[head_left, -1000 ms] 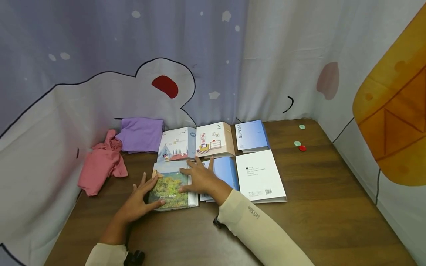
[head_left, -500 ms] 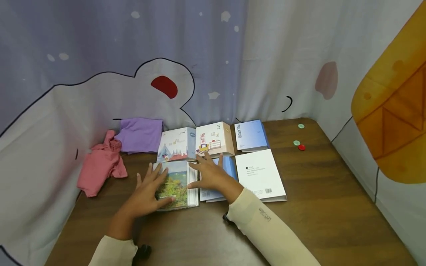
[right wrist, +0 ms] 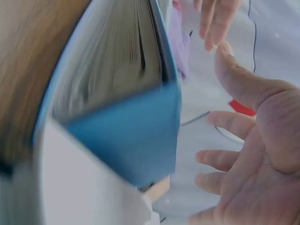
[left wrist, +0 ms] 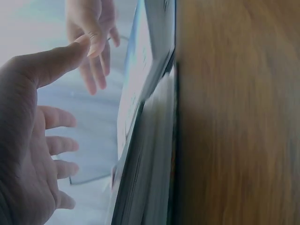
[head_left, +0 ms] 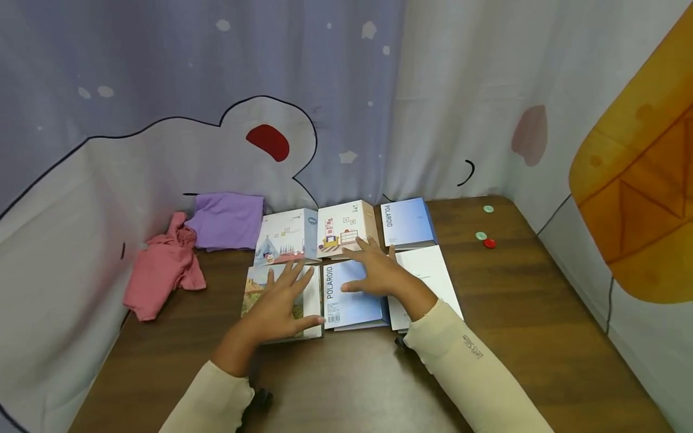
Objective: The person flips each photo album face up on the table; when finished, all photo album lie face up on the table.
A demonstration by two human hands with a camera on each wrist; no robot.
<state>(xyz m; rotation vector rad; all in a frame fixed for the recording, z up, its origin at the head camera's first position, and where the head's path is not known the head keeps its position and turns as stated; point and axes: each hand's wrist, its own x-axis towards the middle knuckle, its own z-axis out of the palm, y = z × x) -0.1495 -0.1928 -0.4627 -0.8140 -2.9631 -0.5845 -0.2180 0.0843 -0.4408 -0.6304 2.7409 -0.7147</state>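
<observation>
My left hand [head_left: 278, 307], fingers spread, is over a photo album [head_left: 256, 287] with a landscape cover. Much of that cover is hidden beneath the hand. In the left wrist view, a gap shows between my left palm [left wrist: 28, 159] and the album's page edges [left wrist: 152, 154]. With fingers spread, my right hand [head_left: 383, 272] hovers above the blue POLAROID album [head_left: 352, 304] and the white album [head_left: 441, 279] beside it. The right wrist view has the right palm [right wrist: 267, 159] apart from a blue album spine [right wrist: 131, 133]. Neither hand holds anything.
Behind lie two illustrated albums [head_left: 281, 240] and another blue POLAROID album [head_left: 407, 224]. Folded purple cloth [head_left: 230, 219] and crumpled pink cloth [head_left: 165, 267] lie at the left. Two pale green discs [head_left: 480, 236] and a red disc [head_left: 489, 243] are at the right. Curtains surround the table [head_left: 520, 337].
Both hands have moved right: the left further across the landscape album, the right off it to above the blue and white albums. The albums stay in place.
</observation>
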